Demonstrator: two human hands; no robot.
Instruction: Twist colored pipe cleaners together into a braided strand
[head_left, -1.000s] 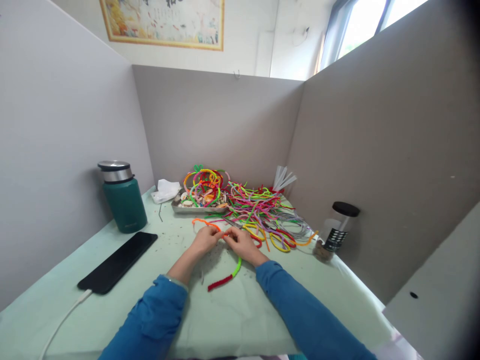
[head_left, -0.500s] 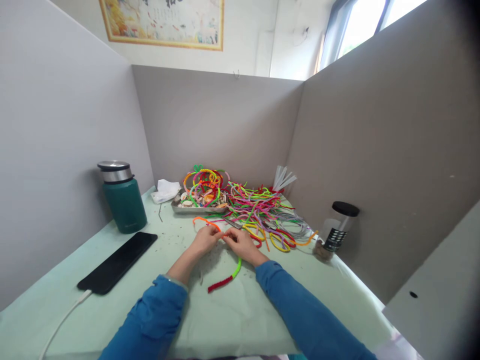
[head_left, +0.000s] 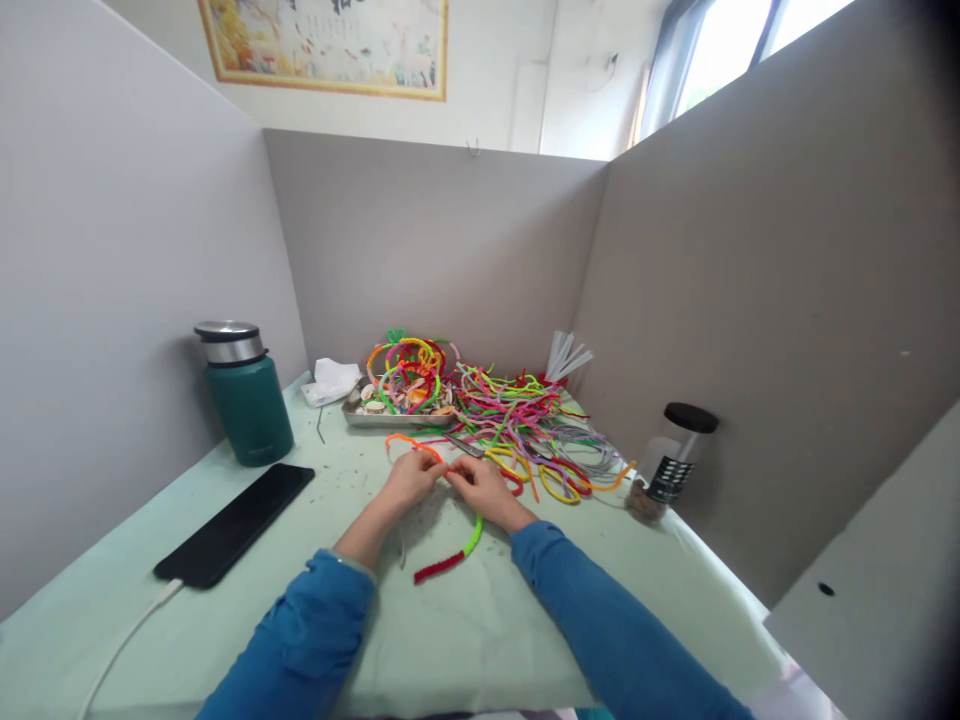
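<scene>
My left hand [head_left: 411,478] pinches an orange fuzzy stem [head_left: 409,440], whose loose end curves out behind its fingers. Close against it, my right hand [head_left: 484,488] has its fingertips closed on the same orange piece. A green and red stem [head_left: 442,568] hangs out below my right hand toward the front, its far end hidden under that hand. Just behind the hands are scissors [head_left: 506,460] with yellow and red handles, partly covered by loose stems. A big heap of coloured stems [head_left: 517,405] is behind them.
A metal tray [head_left: 397,420] holds wooden pieces and fuzzy rings. A green bottle [head_left: 249,410] and a black phone [head_left: 236,525] with a cable are at left, near white tissue [head_left: 331,382]. A black-lidded jar [head_left: 671,465] stands at right by the partition.
The red end of the green and red stem has shifted very slightly left. Both hands keep the same place and the same pinch.
</scene>
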